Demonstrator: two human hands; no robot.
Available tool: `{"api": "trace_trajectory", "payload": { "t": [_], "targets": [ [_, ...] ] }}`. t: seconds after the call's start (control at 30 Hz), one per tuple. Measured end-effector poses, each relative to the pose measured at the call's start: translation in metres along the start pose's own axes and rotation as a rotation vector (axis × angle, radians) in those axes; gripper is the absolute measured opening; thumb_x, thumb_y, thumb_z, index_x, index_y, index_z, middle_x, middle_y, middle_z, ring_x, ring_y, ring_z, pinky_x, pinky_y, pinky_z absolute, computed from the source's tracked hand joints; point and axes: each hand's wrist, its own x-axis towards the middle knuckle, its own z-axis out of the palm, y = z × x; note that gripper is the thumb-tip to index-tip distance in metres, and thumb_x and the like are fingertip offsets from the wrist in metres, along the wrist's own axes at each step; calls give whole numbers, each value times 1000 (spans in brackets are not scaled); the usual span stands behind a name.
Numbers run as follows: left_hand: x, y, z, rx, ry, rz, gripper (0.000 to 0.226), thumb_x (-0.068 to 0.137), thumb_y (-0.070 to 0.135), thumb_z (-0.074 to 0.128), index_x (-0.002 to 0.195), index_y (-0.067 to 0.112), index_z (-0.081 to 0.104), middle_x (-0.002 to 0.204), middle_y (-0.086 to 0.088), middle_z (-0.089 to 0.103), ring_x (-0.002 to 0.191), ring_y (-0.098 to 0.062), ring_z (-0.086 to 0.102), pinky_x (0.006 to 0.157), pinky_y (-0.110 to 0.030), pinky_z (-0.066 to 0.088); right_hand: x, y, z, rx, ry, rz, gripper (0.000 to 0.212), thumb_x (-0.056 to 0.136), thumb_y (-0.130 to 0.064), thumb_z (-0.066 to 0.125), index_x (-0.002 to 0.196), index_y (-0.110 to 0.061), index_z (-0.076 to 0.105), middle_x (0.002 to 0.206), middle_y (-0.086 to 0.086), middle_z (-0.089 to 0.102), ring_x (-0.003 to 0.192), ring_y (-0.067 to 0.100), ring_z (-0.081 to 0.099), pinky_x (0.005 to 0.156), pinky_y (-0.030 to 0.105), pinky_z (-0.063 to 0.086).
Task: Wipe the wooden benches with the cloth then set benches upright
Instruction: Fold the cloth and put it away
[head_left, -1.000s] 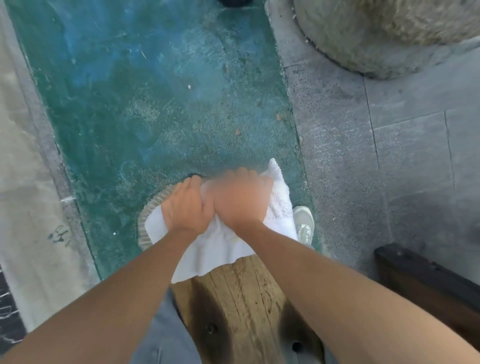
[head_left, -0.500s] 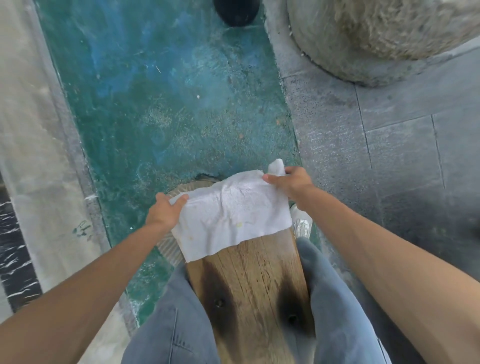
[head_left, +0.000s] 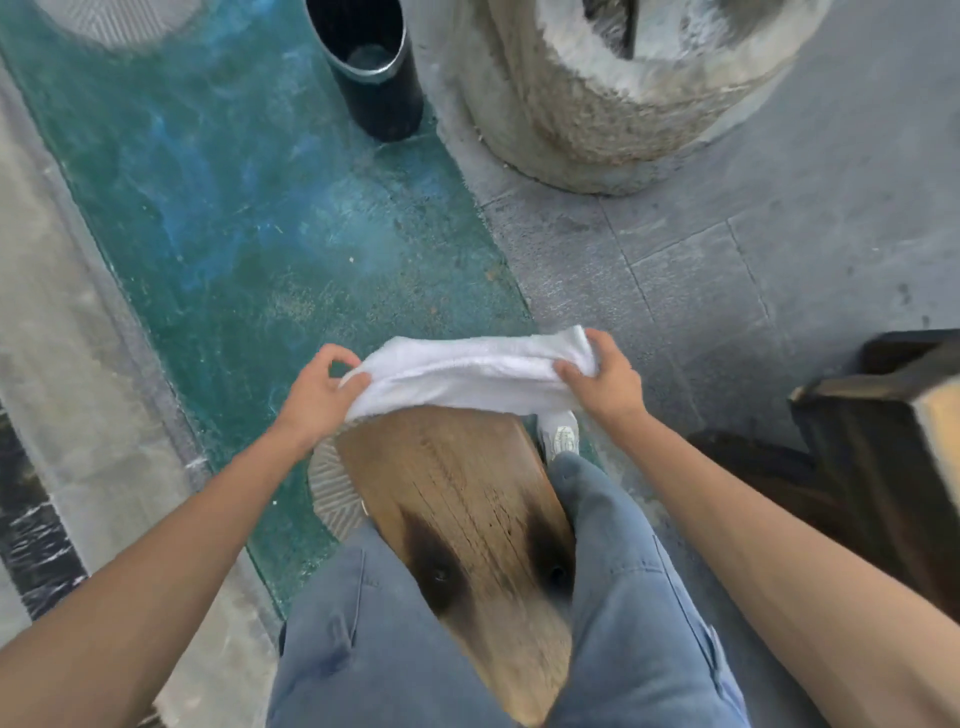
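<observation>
While both hands reach forward from bare forearms, they hold a white cloth (head_left: 470, 375) stretched between them just over the far end of a wooden bench (head_left: 457, 499). The left hand (head_left: 317, 395) pinches the cloth's left end between thumb and curled fingers. The right hand (head_left: 608, 382) grips the cloth's right end, fingers wrapped around a bunched fold. The cloth sags slightly in the middle and hides the bench's far edge. The bench runs away from the viewer between the person's legs, which wear blue-grey trousers (head_left: 639, 613). Its pale, cracked top carries two dark scorched patches, each with a small hole, close to the viewer. Just right of the bench's far end, a white shoe (head_left: 560, 439) shows on the ground. Left of the bench lies a green-blue painted floor strip (head_left: 249, 208). Beyond the bench, a black cylindrical bin (head_left: 374, 67) stands beside a large rough stone basin (head_left: 597, 104). To the bench's right, on grey paving (head_left: 701, 270), is a second, darker wooden bench (head_left: 883, 457).
</observation>
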Motion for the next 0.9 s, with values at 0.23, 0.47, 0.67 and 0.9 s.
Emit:
{"api": "trace_trajectory", "payload": {
  "t": [0.23,0.47,0.67,0.9],
  "targets": [
    [-35,141,-32,236,-293,325,20,80,31,85,81,48,77,61,12,67,54,-1,55,54,-11,47,-106,21,-123,362,181,-42,52,81,-24,86,129,-32,67,132,-12,63,124,6,55,106,24,43],
    [-6,285,-13,868,-327,605,20,84,47,77,78,27,80,65,-6,61,71,-27,60,64,-29,42,-140,55,-164,11,257,-27,7,87,-30,77,90,-25,80,78,-4,71,70,7,59,71,25,41],
    [35,386,74,943,-452,643,25,93,23,72,95,0,78,114,-9,63,126,-35,53,108,-34,35,-122,50,-184,-24,316,91,27,93,-39,74,99,-14,82,120,10,66,111,32,55,97,41,45],
    [33,462,138,763,-537,727,55,98,51,54,65,8,45,61,0,44,59,-13,39,60,-33,32,-92,-22,-232,328,392,224,27,101,-35,57,78,-22,59,69,-4,60,73,25,59,66,38,43]
  ]
}}
